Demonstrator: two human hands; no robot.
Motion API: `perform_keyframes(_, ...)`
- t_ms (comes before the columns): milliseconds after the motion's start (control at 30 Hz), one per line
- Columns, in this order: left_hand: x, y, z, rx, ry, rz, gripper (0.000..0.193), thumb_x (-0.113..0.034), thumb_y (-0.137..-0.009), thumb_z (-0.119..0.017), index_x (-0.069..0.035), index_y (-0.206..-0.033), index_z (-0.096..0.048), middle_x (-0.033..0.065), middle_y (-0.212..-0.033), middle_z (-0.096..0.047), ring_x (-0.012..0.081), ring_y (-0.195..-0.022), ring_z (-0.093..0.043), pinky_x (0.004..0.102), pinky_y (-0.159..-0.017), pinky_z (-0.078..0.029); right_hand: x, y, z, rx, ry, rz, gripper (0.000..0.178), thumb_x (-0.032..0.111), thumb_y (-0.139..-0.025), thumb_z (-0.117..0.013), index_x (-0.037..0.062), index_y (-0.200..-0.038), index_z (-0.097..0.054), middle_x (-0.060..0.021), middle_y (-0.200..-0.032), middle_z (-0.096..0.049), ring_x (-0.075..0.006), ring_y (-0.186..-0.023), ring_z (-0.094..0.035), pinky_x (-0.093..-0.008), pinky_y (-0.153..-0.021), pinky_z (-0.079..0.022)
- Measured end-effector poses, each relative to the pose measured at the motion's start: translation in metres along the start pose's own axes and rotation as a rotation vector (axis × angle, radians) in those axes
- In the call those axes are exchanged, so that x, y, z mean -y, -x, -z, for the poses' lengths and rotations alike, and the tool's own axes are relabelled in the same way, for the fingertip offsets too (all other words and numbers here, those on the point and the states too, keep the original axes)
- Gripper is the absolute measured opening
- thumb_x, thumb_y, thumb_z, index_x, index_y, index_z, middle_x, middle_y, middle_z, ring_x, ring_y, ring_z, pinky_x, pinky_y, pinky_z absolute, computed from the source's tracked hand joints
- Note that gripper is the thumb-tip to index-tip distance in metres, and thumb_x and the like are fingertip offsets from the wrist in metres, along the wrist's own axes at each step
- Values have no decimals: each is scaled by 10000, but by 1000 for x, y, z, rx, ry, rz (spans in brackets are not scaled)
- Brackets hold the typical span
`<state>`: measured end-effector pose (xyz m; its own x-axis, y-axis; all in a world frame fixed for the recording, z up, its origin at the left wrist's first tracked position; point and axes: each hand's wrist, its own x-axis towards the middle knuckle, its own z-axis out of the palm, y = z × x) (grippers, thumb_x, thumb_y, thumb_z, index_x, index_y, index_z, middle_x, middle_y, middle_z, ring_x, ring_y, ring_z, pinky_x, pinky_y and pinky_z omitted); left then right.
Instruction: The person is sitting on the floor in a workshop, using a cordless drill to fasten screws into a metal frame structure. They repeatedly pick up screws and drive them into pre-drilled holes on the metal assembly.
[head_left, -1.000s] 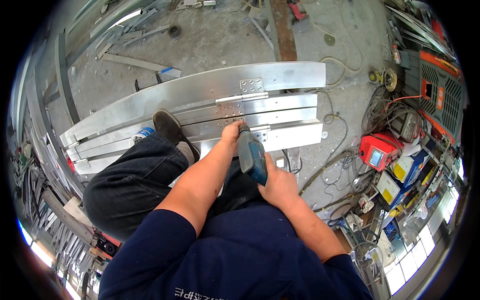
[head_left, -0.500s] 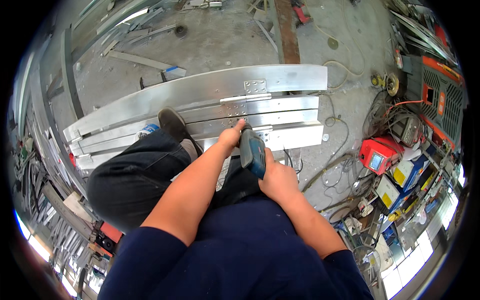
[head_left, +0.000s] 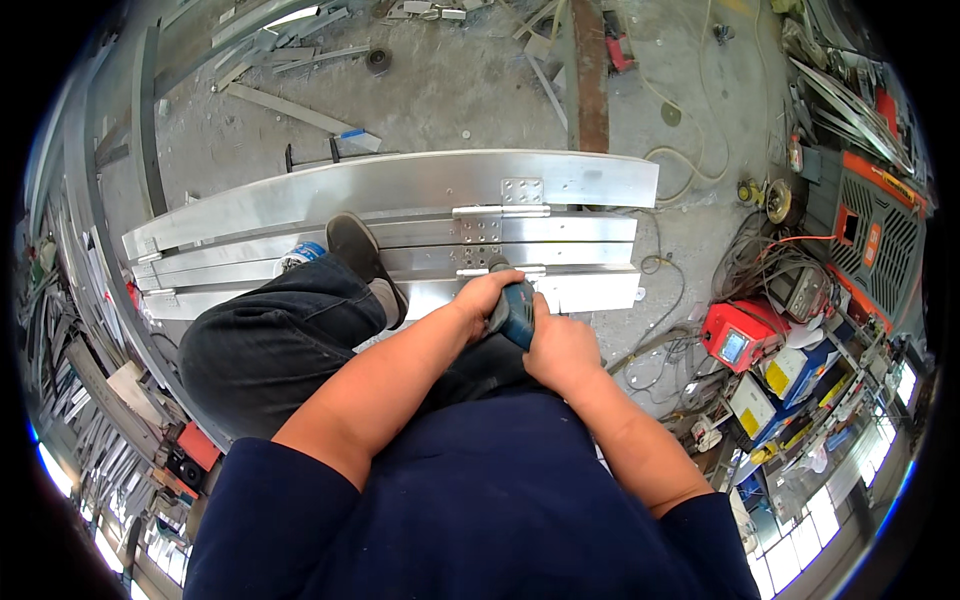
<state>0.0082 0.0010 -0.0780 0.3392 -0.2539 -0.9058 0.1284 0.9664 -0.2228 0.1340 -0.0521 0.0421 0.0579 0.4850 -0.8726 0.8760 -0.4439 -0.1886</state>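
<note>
A blue-green power drill points down at a stack of long aluminium profiles lying across the concrete floor. My right hand grips the drill's body from behind. My left hand wraps the front of the drill, just above a small perforated joining plate on the profiles. The drill tip is hidden under my fingers. My left foot in a dark shoe stands on the profiles, knee bent in dark trousers.
A red welding machine, an orange-grey machine and tangled cables crowd the right. A wooden plank and metal offcuts lie beyond the profiles. Stacked metal bars line the left.
The view has shifted slightly; my hands and the drill stay pressed at the same spot on the profiles, the left hand closing a little more over the drill's front.
</note>
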Motion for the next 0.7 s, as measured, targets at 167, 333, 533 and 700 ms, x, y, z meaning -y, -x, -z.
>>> perform_keyframes(167,-1,7,-5,-38,32,-15,305,-363,-875,-666,-70,-958,-641,58,-846,-672,197,-710,-660,341,-682,-562,-2,-6,7,13,52,38,765,162,-676,-712,-1,-1373,-443,-196,-826,-705,-377,-777,-700,-447,-736,-565)
perform_keyframes(333,2,11,-9,-25,113,-44,300,-357,-874,-669,-74,-968,-638,54,-854,-671,200,-704,-661,344,-683,-564,-4,-8,12,36,94,57,775,163,-679,-714,2,-1385,-437,-195,-821,-704,-373,-780,-701,-445,-735,-564)
perform_keyframes(533,15,-11,7,-10,118,-34,317,-360,-861,-689,-63,-964,-643,56,-853,-663,189,-700,-648,353,-674,-549,0,-6,4,28,120,51,770,165,-691,-711,6,-1391,-435,-178,-813,-707,-366,-778,-701,-444,-730,-560)
perform_keyframes(700,12,-10,9,11,134,-36,337,-370,-854,-697,-57,-970,-649,61,-856,-663,187,-712,-651,341,-669,-541,5,-7,7,49,102,35,760,160,-698,-705,5,-1392,-435,-181,-812,-706,-367,-775,-700,-445,-722,-559)
